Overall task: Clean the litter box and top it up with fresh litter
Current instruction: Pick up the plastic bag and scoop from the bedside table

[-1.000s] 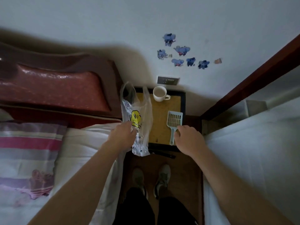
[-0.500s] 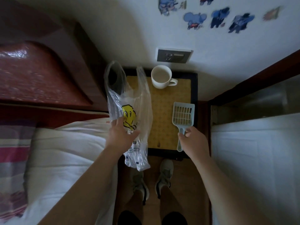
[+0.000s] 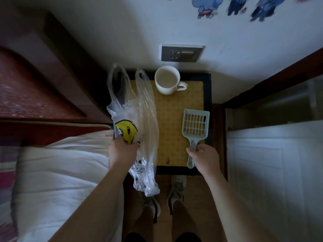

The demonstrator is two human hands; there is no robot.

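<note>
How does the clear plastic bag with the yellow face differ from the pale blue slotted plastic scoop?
The clear plastic bag is soft, crumpled, see-through; the pale blue slotted scoop is stiff and opaque. The bag bears a yellow smiley print; the scoop is plain. The bag droops past the front edge of the small table; the scoop does not. Shared: each is gripped, the bag by the left hand, the scoop by the right hand.

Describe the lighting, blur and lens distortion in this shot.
Head view: dim overall, the white wall brightest, the dark red headboard sunk in shadow; the blue cartoon stickers at the top edge are smeared; the clear plastic bag with a yellow smiley face shows faint sheen; the pale blue slotted plastic scoop and white ceramic mug look sharp; wide-angle stretch shows toward the edges.
</note>
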